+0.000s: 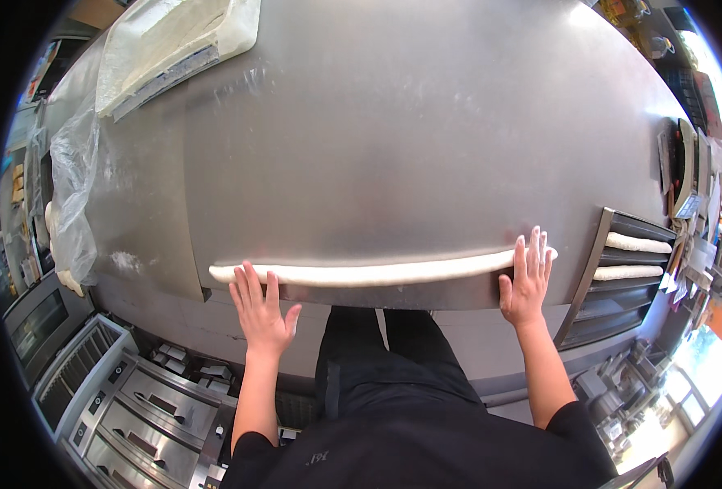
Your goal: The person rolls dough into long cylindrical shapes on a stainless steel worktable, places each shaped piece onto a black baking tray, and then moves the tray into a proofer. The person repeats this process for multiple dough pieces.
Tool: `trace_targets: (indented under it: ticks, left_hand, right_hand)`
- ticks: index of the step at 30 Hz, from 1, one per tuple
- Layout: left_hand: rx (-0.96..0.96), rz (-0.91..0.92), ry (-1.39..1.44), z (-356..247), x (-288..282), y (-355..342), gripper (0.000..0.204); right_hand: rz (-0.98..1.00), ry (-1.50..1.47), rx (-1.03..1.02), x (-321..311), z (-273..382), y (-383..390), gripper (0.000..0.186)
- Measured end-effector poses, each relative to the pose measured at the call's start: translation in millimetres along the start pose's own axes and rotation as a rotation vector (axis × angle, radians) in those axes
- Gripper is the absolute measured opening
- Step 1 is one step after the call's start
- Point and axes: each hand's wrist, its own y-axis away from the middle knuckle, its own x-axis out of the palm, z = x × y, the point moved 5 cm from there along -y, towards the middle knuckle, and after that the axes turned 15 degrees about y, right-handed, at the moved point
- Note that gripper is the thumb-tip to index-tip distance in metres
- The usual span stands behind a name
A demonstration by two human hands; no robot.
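Note:
A long, thin rope of pale dough [393, 272] lies crosswise along the near edge of the steel worktable [426, 155]. My left hand [263, 314] rests flat near the dough's left end, its fingers stretched over it and the thumb apart. Close to the other end, my right hand [529, 281] lies with its fingers spread over the dough, their tips dusted white with flour. Both ends of the rope stick out past my hands. Neither hand is wrapped round the dough.
At the right, a dark grooved tray [601, 285] bears two dough lengths [638, 243]. A floury white plastic bin [183, 49] stands far left, near clear plastic sheeting [75, 183]. Steel ovens [145, 424] are at lower left. Crowded shelving [695, 171] lines the right.

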Motion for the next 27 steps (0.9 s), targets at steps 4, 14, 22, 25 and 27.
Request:
trace_targets:
  ticks: [4, 14, 22, 25, 27]
  left_hand:
    - [0.022, 0.071, -0.089, 36.9, -18.2, -26.5, 0.099]
    - [-0.037, -0.110, 0.130, 83.9, -38.6, -95.0, 0.087]
    - [-0.048, -0.003, 0.075, 41.0, -3.0, 63.3, 0.098]
    - [-0.044, 0.016, 0.069, 44.8, 0.1, 64.1, 0.098]
    - [-0.019, -0.015, 0.058, 52.2, -4.5, 42.0, 0.098]
  right_hand:
    - [-0.030, -0.017, 0.014, 0.0, -9.0, -29.4, 0.079]
    - [-0.031, 0.087, 0.068, 2.6, -43.5, -98.9, 0.075]
    - [0.013, 0.017, 0.093, 9.1, -24.8, 55.6, 0.085]
    - [0.035, 0.012, 0.116, 10.8, -25.3, 63.2, 0.087]
    - [0.024, 0.009, 0.113, 11.8, -29.5, 47.0, 0.087]
